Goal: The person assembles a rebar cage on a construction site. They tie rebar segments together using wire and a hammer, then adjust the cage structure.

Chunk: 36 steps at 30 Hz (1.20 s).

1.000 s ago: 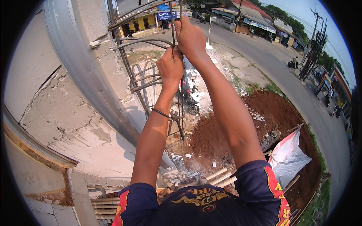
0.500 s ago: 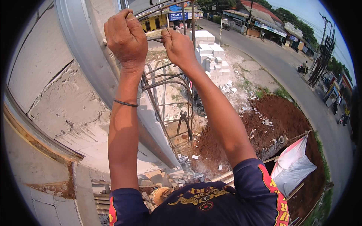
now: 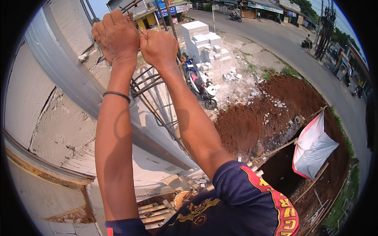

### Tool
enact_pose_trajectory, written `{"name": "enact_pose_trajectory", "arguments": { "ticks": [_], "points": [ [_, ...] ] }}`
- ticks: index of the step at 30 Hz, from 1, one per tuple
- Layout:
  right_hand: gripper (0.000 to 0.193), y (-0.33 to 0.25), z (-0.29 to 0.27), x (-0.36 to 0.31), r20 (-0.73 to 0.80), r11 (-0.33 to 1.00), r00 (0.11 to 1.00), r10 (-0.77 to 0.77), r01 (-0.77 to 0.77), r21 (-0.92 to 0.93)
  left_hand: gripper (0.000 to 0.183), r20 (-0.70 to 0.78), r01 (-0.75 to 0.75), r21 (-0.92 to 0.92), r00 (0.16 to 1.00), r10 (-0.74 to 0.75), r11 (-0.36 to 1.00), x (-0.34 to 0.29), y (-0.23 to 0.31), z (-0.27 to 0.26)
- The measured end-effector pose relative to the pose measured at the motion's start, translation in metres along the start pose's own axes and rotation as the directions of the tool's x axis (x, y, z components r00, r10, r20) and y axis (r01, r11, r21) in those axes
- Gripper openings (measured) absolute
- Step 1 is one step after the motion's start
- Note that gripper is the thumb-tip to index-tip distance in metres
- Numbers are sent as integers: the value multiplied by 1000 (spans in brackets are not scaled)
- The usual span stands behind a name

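Note:
Both my arms reach up to the top of a steel rebar cage (image 3: 156, 96) standing beside the block wall. My left hand (image 3: 116, 38) is closed in a fist, its fingers curled away from view; what it grips is hidden. Right beside it, my right hand (image 3: 160, 49) is closed too, pinching a thin dark wire (image 3: 142, 34) that shows by its thumb. Upright rebar rods (image 3: 172, 21) rise just behind my right hand. The cage's bent stirrups show below my wrists, between my forearms.
A block wall (image 3: 55, 118) with a grey metal channel (image 3: 67, 67) runs along the left. Far below stand stacked white blocks (image 3: 210, 51), a parked scooter (image 3: 201, 86), red soil (image 3: 240, 126) and a white-and-pink sheet (image 3: 315, 147). Boards (image 3: 153, 214) lie beneath me. A road (image 3: 271, 43) passes beyond.
My view has swung, so my hands appear farther left and closer together. The hammer seen hanging on the cage is now hidden behind my right arm. The scooter has come into fuller view.

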State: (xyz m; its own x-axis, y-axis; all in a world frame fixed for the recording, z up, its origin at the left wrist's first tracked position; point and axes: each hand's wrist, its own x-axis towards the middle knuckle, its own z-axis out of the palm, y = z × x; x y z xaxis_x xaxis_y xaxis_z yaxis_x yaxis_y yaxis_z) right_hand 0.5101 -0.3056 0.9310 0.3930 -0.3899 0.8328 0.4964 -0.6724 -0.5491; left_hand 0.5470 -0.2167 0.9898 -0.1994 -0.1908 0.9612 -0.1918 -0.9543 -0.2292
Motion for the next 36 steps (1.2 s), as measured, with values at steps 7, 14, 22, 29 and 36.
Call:
{"name": "enact_pose_trajectory", "arguments": {
  "ticks": [7,14,22,29,36],
  "points": [
    [33,-4,1,-2,-33,997,996,81,-81,-3,19,-35,-9,2,999,9,1000,-1,1,5],
    [34,-4,4,-7,-77,995,992,98,-100,-19,13,-27,-36,90,999,39,995,0,-8,13],
    [37,-8,2,-12,-107,988,985,139,-145,-52,12,-96,-59,27,994,61,998,2,-9,15],
    [39,-6,9,-21,-188,996,981,52,-65,-62,13,52,85,14,995,-85,996,-7,8,-10],
    [31,-5,0,-10,-67,997,997,31,-36,-74,12,-104,-60,4,993,60,998,4,-8,8]
  ]
}}
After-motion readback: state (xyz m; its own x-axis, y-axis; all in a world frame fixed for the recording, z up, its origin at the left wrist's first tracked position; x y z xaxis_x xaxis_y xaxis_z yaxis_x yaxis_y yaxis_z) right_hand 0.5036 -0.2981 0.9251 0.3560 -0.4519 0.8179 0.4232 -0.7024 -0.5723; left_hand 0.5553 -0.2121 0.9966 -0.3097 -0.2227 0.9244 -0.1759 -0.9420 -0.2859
